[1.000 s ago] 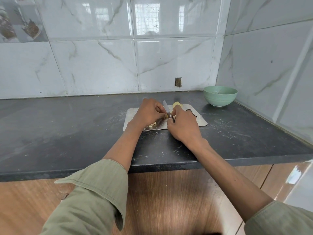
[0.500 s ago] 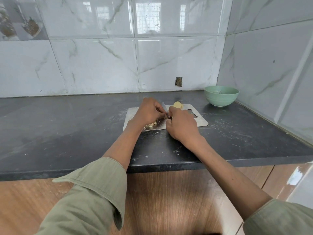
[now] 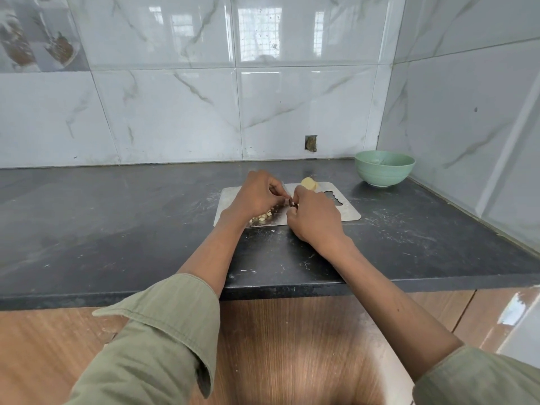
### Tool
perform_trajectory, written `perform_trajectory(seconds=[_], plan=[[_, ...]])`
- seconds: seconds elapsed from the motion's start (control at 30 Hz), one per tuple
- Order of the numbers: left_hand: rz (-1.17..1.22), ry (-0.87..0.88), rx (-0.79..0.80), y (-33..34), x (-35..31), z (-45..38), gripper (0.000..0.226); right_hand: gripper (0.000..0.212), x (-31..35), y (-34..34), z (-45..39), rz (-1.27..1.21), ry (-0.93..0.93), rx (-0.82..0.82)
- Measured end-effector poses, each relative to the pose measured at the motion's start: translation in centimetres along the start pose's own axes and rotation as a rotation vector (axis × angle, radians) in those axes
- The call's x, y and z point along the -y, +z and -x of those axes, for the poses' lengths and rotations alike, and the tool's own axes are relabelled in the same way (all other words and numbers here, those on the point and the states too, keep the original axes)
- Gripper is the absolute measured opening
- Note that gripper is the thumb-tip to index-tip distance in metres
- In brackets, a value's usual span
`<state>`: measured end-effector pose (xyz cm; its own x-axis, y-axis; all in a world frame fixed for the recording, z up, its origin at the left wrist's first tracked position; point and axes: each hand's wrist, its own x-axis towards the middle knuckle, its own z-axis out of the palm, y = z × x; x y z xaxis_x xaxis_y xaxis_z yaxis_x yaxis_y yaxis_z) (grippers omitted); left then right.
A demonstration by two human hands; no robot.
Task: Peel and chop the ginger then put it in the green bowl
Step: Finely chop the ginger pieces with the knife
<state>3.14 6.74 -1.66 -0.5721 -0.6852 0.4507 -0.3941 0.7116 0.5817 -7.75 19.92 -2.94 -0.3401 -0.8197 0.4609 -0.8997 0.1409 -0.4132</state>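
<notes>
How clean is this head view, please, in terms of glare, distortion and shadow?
Head view: window glare on the wall tiles; wide-angle bending curves the countertop edge; both hands, left hand and right hand, shade the chopped ginger; green bowl evenly lit.

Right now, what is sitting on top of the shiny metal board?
On the board lie small chopped ginger bits near the left hand and a peeled ginger chunk at the back. Both hands cover the middle, so what lies there is hidden.
</notes>
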Motion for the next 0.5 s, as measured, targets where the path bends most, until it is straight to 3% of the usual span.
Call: perform_trajectory(seconds=[0.27, 0.5], plan=[[0.015, -0.05, 0.014, -0.46, 0.22, -0.46, 0.025, 0.018, -0.74, -0.42, 0.37, -0.077, -0.004, -0.066], [-0.051, -0.031, 0.004, -0.48, -0.11, -0.19, 0.013, 0.016, -0.43, -0.4, 0.53, -0.064, -0.015, -0.05]])
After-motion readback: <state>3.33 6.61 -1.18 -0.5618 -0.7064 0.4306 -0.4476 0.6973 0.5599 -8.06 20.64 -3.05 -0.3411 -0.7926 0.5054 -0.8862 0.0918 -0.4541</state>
